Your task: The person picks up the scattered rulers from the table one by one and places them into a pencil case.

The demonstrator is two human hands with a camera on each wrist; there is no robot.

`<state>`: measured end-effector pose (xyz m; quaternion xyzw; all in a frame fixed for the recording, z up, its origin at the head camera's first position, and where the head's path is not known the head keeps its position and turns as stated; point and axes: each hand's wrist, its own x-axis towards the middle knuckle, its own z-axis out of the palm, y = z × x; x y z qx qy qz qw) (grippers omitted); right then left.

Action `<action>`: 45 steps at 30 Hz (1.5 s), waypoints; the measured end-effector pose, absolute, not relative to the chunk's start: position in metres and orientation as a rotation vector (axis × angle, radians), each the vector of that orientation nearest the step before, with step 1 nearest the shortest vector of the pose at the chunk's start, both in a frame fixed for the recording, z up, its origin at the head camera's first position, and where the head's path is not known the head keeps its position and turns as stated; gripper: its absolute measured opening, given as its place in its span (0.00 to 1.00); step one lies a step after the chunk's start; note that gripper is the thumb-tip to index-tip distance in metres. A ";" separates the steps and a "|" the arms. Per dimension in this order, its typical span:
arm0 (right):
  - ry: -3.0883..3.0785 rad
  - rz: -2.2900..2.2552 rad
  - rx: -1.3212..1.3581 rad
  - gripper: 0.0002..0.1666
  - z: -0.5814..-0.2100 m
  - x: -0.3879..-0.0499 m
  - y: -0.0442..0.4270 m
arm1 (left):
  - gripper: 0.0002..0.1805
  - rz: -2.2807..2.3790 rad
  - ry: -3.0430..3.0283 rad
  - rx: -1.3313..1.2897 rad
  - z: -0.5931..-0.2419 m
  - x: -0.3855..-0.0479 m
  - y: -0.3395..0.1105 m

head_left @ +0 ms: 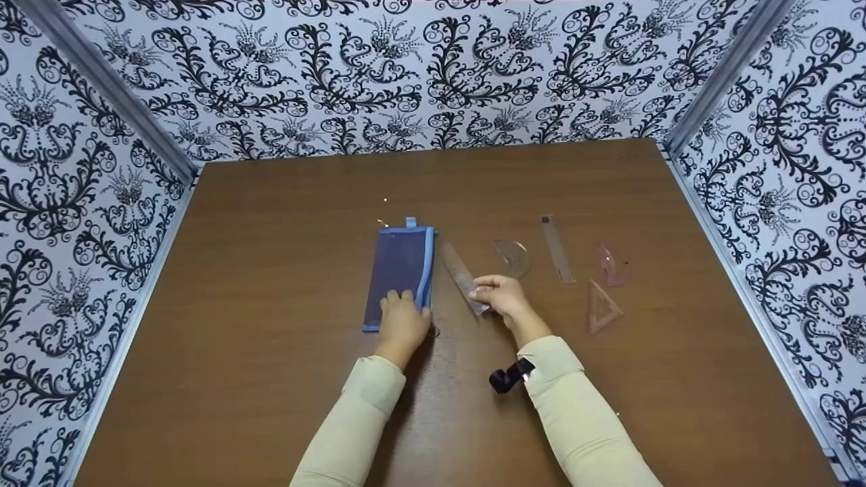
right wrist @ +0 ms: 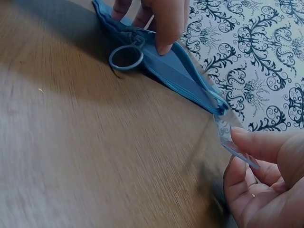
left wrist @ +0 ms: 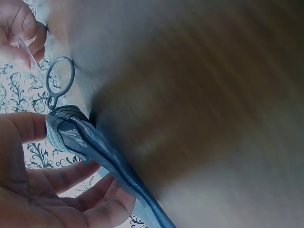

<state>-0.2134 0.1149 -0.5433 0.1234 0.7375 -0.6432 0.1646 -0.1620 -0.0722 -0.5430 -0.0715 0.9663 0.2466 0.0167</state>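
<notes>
A blue zip pouch (head_left: 399,264) lies on the table, its zipper edge on the right side gaping in the right wrist view. My left hand (head_left: 404,323) holds the pouch's near end, thumb at the zipper corner beside a ring pull (right wrist: 126,57). Between thumb and fingers, my right hand (head_left: 504,297) pinches the near end of a clear ruler (head_left: 460,272). The ruler slants away to the upper left, its far end close to the pouch's right edge. In the left wrist view the fingers (left wrist: 71,190) of my left hand spread along the pouch.
Right of the ruler lie a clear protractor (head_left: 514,258), a second ruler (head_left: 558,250), a pinkish protractor (head_left: 612,265) and a set square (head_left: 601,308). A black strap (head_left: 511,375) hangs at the right sleeve. Patterned walls (head_left: 433,74) enclose the table's back and sides.
</notes>
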 end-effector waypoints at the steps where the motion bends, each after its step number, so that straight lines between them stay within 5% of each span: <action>1: 2.108 -1.826 0.353 0.21 -0.543 -0.213 0.114 | 0.24 0.767 3.008 -0.222 -0.543 -0.162 -0.072; 45: 2.064 -1.880 0.336 0.19 -0.549 -0.226 0.059 | 0.23 0.861 2.997 -0.290 -0.546 -0.163 -0.073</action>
